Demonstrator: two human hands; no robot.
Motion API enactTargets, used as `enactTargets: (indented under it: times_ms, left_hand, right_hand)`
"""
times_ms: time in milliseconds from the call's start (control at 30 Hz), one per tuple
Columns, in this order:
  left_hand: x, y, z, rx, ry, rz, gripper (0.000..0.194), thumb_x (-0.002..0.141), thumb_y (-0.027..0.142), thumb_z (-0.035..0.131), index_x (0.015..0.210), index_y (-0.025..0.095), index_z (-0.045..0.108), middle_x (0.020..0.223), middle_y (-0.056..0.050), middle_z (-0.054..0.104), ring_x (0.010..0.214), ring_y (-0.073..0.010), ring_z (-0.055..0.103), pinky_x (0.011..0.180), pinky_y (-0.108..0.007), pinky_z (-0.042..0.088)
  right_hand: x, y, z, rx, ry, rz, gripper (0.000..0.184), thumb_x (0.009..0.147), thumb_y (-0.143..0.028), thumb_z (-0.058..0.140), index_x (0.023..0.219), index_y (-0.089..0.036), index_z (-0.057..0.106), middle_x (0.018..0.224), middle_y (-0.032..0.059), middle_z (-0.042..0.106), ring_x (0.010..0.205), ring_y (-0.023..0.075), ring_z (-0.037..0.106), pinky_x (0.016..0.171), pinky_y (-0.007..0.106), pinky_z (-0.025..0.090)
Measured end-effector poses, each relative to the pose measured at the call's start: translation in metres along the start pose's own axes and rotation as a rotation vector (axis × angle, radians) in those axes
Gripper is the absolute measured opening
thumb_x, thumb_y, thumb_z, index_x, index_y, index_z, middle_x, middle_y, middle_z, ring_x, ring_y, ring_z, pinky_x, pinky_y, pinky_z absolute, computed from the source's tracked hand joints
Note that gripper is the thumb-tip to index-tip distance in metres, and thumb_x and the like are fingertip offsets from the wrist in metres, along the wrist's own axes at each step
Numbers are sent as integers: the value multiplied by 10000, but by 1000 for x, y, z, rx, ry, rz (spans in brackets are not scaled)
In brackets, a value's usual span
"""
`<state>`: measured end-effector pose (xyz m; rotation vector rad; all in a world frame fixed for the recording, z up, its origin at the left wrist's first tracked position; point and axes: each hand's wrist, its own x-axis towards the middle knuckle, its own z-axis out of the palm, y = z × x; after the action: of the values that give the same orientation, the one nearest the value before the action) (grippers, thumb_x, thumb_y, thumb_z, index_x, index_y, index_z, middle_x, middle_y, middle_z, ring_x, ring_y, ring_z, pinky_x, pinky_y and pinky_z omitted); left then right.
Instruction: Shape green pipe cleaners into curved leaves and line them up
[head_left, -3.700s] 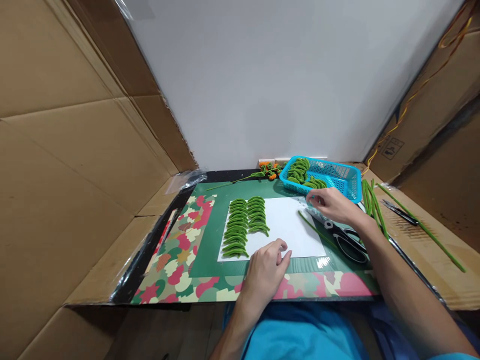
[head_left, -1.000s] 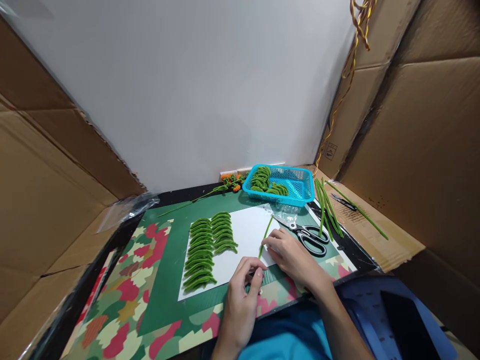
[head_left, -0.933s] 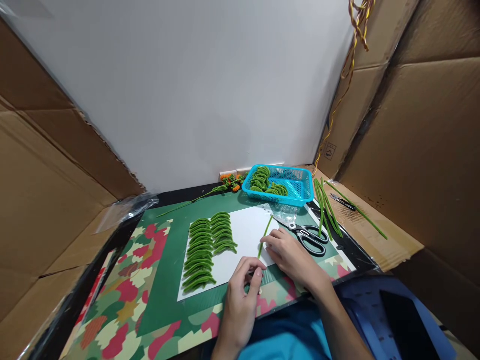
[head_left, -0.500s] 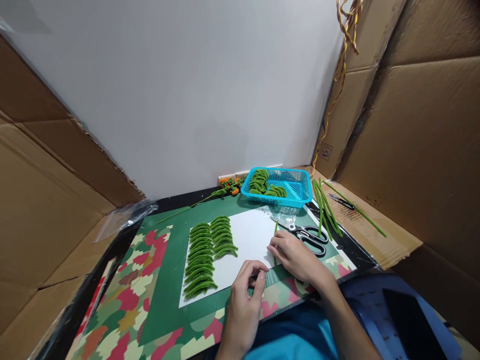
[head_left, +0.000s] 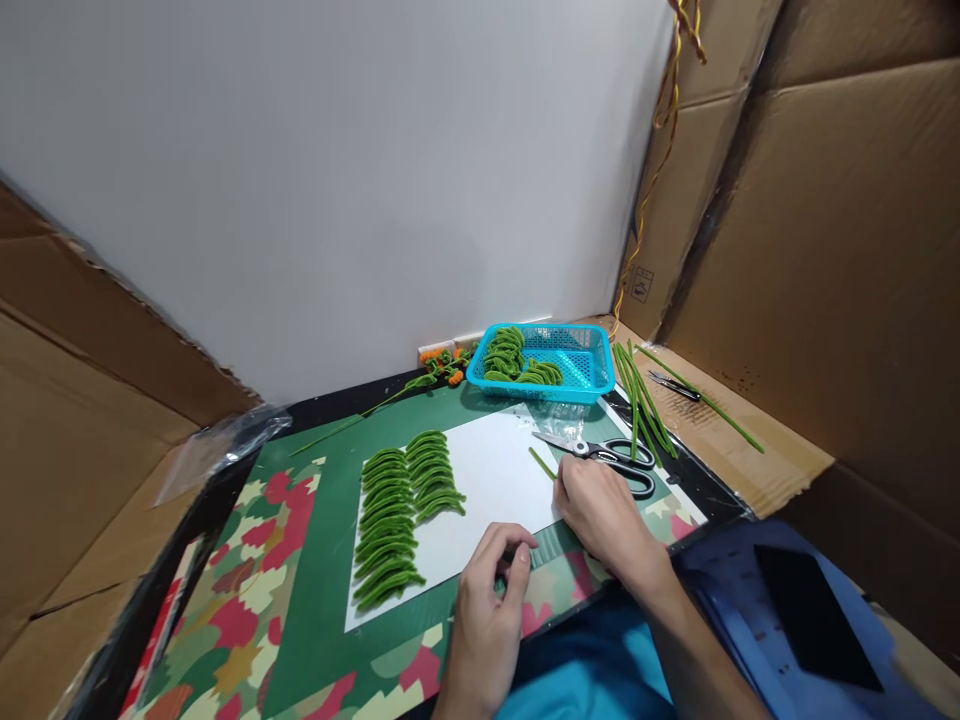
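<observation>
My right hand [head_left: 600, 505] is closed on a short green pipe cleaner [head_left: 542, 463], whose far end sticks out up and to the left over the white sheet [head_left: 499, 480]. The fingertips themselves are partly hidden. Near the front edge of the sheet, my left hand [head_left: 487, 600] rests with fingers curved and a gap between thumb and forefinger, holding nothing visible. Two columns of bent green pipe-cleaner pieces [head_left: 386, 525] lie on the sheet's left part. Just beyond my right hand are black-and-grey scissors [head_left: 580, 449], blades pointing left.
A blue plastic basket [head_left: 600, 395] at the back holds more bent green pieces. Long green pipe cleaners [head_left: 651, 410] and small black snips [head_left: 675, 386] lie to the right. An orange-flowered stem [head_left: 405, 390] lies at the back left. Cardboard walls stand on both sides.
My right hand has moved slightly right and closed on the short pipe cleaner, which has turned from nearly upright to slanting up-left. My left hand stays put. The view has shifted a little.
</observation>
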<state>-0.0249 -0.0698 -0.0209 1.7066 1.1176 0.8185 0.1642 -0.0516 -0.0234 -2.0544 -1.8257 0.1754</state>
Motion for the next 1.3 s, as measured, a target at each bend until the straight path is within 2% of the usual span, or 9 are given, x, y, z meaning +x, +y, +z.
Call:
enactTargets:
  times_ms: [100,167,267,333,567,800,933,1100,1300]
  left_hand:
    - [-3,-5,3,36,63,-4,290,1054,442,566,1236,248,681,1169,-84,683,945,-243,646,818,-334,527]
    - [-5,-9,6,84,139,44,409,1038,415,603,1424,280,594,1409,-115,605,1144,-274,648,950,-382,550]
    - [-6,-14,8,179,149,141,566,1029,375,629,1574,337,483,1659,-113,399,1506,-337,444,1203,-518,431]
    - [-6,-15,8,220,82,179,610,1017,360,655,1597,361,468,1706,-99,357,1583,-352,348,1263,-571,362]
    - [-6,-7,7,157,-44,160,769,1005,406,685,1685,351,332,1739,-92,371,1610,-344,333,1307,-579,310]
    - [-4,-9,9,36,31,77,774,1004,470,675,1684,307,342,1756,-101,345,1613,-334,339,1298,-507,345]
    - [-4,-8,8,-6,28,57,660,1039,470,621,1642,297,417,1684,-115,464,1557,-331,440,1235,-467,430]
    - [-8,0,6,-64,35,5,531,1060,476,593,1546,273,529,1563,-114,591,1475,-312,531,1214,-432,431]
    - [-10,-2,5,-149,53,-24,448,1073,493,558,1430,244,661,1451,-99,677,1367,-303,607,1171,-419,460]
  right_hand:
    - [-2,-3,-7,167,-46,-22,148,968,-124,591,847,-196,636,757,65,715,666,200,655,601,303,303]
    - [-3,-5,-15,410,-143,-91,134,914,-108,616,821,-202,635,732,13,699,651,162,630,593,263,334]
    - [-5,-6,-25,720,-334,-200,142,825,-69,629,769,-200,624,672,-43,645,612,121,579,575,218,370]
    - [-5,-5,-30,838,-384,-212,130,809,-80,628,747,-194,620,669,-51,620,617,113,558,573,206,388]
    - [-3,1,-28,1159,-474,-153,44,839,-184,683,798,-168,689,694,-21,692,625,120,623,610,211,471]
    - [-4,-12,-13,1417,-528,-87,174,809,-297,787,886,-165,702,796,47,801,716,186,755,615,232,542]
    - [-6,-21,-10,1508,-459,-87,376,778,-229,795,1115,-215,628,791,-6,796,713,179,761,608,226,563]
    - [-8,-23,-13,1505,-385,-130,224,822,-252,810,1007,-186,702,817,39,810,770,195,786,682,255,588]
    - [-5,-17,-10,1501,-236,-32,266,845,-401,856,968,-175,789,854,63,795,760,196,751,651,274,581]
